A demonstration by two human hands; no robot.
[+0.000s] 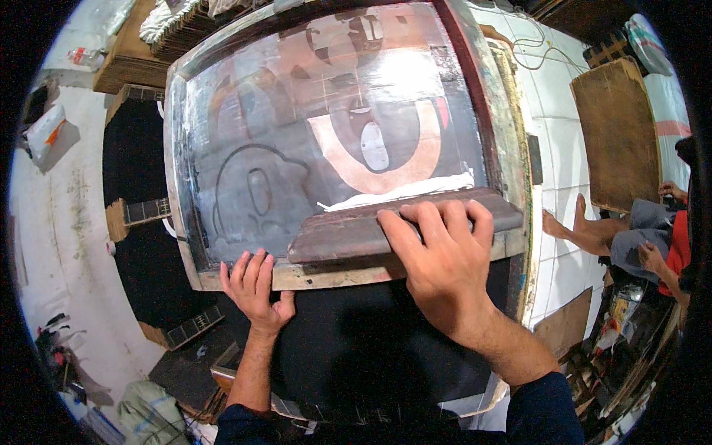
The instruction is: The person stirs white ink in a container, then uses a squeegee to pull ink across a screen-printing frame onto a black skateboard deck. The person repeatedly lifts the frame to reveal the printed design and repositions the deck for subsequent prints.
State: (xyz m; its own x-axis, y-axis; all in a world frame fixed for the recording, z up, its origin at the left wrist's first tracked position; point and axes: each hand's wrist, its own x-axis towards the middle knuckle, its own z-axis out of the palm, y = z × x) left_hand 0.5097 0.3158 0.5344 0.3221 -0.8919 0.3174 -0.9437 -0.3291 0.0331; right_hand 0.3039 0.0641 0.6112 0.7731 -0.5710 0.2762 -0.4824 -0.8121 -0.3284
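Note:
A wooden-framed printing screen (256, 174) lies in front of me, its mesh showing curved cartoon-like shapes. Across its near right part rests a dark wooden squeegee (334, 233), tilted, with a line of white ink (400, 191) along its far side. My right hand (449, 259) is wrapped over the squeegee's top, fingers bent on the far edge. At the near left of the frame, my left hand (256, 285) grips the wooden rail, fingers over the top and the thumb lower down. Black fabric (341, 334) spreads below the near rail.
More black panels (133, 163) stand left of the screen. Stacked boards (130, 48) lie at the far left. To the right, a person (645, 245) sits on the white tiled floor near a brown board (615, 133). Cluttered wood pieces (615, 371) lie at the near right.

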